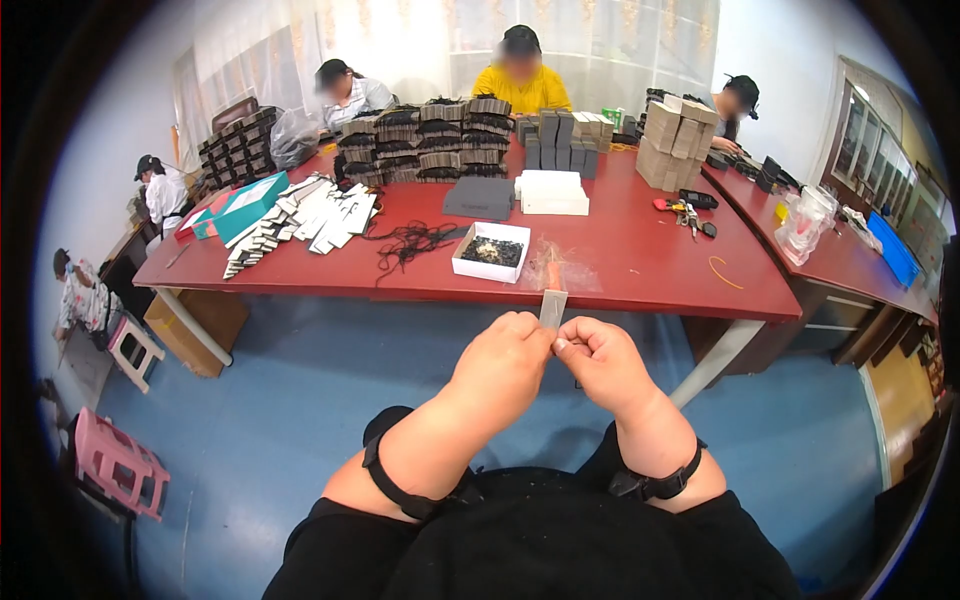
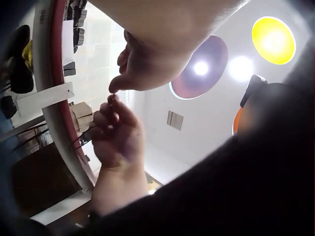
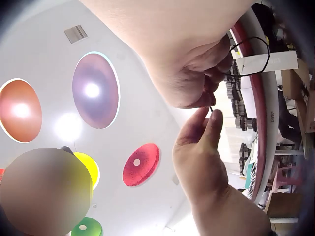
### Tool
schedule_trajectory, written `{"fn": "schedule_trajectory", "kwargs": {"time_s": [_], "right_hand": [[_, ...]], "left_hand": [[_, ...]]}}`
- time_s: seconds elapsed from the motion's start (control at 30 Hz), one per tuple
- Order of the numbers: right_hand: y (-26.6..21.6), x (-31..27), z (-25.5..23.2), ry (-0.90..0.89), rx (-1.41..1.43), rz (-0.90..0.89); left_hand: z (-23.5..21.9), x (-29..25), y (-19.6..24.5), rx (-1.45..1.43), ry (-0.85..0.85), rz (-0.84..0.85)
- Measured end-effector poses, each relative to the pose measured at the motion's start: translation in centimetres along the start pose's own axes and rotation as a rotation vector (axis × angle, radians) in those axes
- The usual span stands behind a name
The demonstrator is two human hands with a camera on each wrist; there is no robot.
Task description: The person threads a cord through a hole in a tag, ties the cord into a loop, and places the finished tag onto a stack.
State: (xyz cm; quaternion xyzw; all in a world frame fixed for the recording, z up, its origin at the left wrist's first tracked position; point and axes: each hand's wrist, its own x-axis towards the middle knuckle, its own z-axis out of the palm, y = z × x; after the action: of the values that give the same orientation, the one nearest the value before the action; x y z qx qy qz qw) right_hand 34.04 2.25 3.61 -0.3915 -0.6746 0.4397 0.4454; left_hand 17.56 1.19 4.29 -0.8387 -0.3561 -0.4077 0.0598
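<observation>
My left hand (image 1: 503, 358) and right hand (image 1: 603, 362) meet in front of me, near the table's front edge. Between thumb and finger, the left hand pinches a short dark bit of thin black cord (image 3: 211, 109). Fingers of the right hand are curled on the same cord, and a black loop (image 3: 268, 48) of it sticks out beside them in the right wrist view. A flat, narrow white tag (image 1: 552, 308) with a small hole at one end shows just beyond the fingertips. In the left wrist view the tag (image 2: 45, 101) overlaps the table edge.
On the red table (image 1: 620, 255), a white box (image 1: 490, 275) holds small dark pieces. Loose black cords (image 1: 408, 245) and a pile of white tags (image 1: 340, 215) lie to its left. Stacked bundles (image 1: 425, 140) stand behind; keys (image 1: 688, 215) lie at right. Several people sit around.
</observation>
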Motion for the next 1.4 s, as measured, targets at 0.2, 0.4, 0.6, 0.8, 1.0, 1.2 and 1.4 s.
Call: {"fn": "schedule_trajectory", "kwargs": {"time_s": [0.2, 0.4, 0.6, 0.8, 1.0, 1.2, 1.4], "right_hand": [[-1.4, 0.0, -1.4, 0.012, -0.552, -0.448], [3.2, 1.3, 1.8, 0.089, 0.573, -0.373], [3.2, 0.8, 3.8, 0.172, 0.828, -0.136], [3.2, 1.0, 3.6, -0.047, 1.160, 0.045], [3.2, 1.1, 2.7, -0.140, 1.210, 0.102], [1.5, 0.4, 1.4, -0.161, 0.891, -0.084], [-2.1, -0.1, -1.9, -0.246, 0.137, -0.270]], "left_hand": [[0.1, 0.5, -0.9, -0.065, -0.073, -0.103], [3.1, 0.2, -3.0, -2.013, -0.025, -0.559], [5.1, 0.7, -1.7, -1.730, 0.352, -0.474], [5.8, 0.1, -2.4, -1.194, 0.473, -0.223], [4.5, -0.6, -2.8, -1.054, 0.418, -0.095], [0.7, -0.7, -1.4, -1.195, 0.201, -0.305], [-2.6, 0.1, -1.2, -0.713, -0.037, 0.081]]}}
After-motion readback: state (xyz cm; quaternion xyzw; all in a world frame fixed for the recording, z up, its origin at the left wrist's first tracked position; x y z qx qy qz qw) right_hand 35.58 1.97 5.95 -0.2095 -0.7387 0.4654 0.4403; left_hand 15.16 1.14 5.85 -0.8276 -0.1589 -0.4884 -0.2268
